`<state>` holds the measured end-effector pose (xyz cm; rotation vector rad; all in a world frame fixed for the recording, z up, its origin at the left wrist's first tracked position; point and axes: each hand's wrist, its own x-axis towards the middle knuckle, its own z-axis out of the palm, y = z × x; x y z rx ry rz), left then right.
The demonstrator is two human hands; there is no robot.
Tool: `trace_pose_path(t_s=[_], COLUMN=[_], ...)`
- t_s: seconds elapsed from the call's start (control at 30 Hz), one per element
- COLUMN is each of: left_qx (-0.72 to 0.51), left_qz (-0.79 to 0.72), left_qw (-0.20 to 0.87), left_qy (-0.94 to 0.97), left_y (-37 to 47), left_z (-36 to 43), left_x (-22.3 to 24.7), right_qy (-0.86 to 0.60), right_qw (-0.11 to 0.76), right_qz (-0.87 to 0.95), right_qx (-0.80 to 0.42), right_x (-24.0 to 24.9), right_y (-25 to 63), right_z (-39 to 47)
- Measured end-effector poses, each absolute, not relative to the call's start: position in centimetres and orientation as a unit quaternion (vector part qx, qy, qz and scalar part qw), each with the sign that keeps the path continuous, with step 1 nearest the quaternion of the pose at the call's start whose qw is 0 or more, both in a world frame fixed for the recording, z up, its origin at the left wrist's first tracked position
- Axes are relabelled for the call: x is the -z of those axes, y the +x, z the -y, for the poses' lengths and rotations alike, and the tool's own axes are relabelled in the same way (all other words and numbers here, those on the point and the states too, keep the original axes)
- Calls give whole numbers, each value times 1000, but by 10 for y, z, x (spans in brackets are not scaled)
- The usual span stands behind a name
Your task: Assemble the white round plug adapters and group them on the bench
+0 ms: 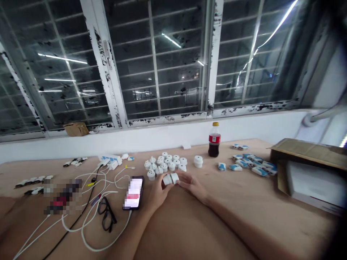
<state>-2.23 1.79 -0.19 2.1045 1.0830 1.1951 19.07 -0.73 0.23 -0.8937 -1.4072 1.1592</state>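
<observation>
My left hand [159, 192] and my right hand [193, 185] meet near the middle of the table, both closed on a white round plug adapter [171, 178]. It lies on its side between my fingers and looks like two parts end to end; whether they are joined, I cannot tell. Just behind my hands stands a cluster of similar white adapters [171, 165], several with dark holes on top. A larger white round piece [198, 161] stands apart to their right. Left of my left hand lies a lit phone [133, 193] with a cable plugged in.
Black-framed glasses [107, 214] lie among white cables [92, 249] and a power strip [110, 159] on the left. A cola bottle [214, 141] stands at the back. Several blue-and-white pieces [248, 161] lie before an open cardboard box [306, 151] on the right.
</observation>
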Motion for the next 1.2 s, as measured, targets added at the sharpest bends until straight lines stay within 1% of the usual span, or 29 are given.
trace_pose_path(t_s=[0.17,0.33,0.5,0.67,0.9,1.1,1.2], left_qx=[-439,-449,-454,-434,-412,-412,-420], left_qz=[-371,-349,-351,-354,-356,-339,-344], left_qw=[236,286,312,373,451,446,418], left_qy=[784,771,757,740,707,718,728], left_y=[-22,-23,-23,-26,-29,-30,-29], left_z=[-15,-19,-24,-28,-35,-38,-33], left_x=[-3,2,11,11,16,21,16], right_qy=[-351,-351,-358,-344,-359,-358,-389], right_qw=[533,521,513,514,499,468,461], right_qz=[598,613,631,654,702,738,750], right_qx=[-485,-479,-459,-435,-360,-329,-271], right_x=[7,7,5,7,7,8,6], right_y=[191,190,187,188,194,199,196], right_z=[3,4,8,7,10,10,11])
